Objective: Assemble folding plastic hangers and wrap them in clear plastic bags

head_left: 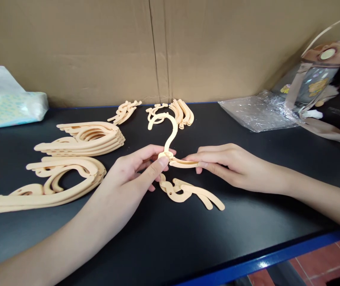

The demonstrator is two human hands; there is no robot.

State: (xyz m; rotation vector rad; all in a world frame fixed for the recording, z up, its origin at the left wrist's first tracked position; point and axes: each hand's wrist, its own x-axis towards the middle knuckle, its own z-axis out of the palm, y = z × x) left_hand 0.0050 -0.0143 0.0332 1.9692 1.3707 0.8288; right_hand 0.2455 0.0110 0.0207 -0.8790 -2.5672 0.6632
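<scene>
My left hand (146,167) pinches the round joint at the base of a cream plastic hanger hook (172,133), which stands up with its curl to the left. A curved hanger arm (184,163) runs from that joint to the right. My right hand (222,163) grips the outer end of this arm between thumb and fingers. Just below both hands, a few loose hanger pieces (188,192) lie on the black table, some long and curved, one hook-shaped. My left fingers partly cover the joint.
At the left lie two stacks of folded hangers, a farther stack (98,145) and a nearer stack (71,190). Small part piles (125,111) sit at the back. A tissue pack (12,107) is far left. Clear plastic wrap (256,111) and a strapped bottle (310,83) stand right.
</scene>
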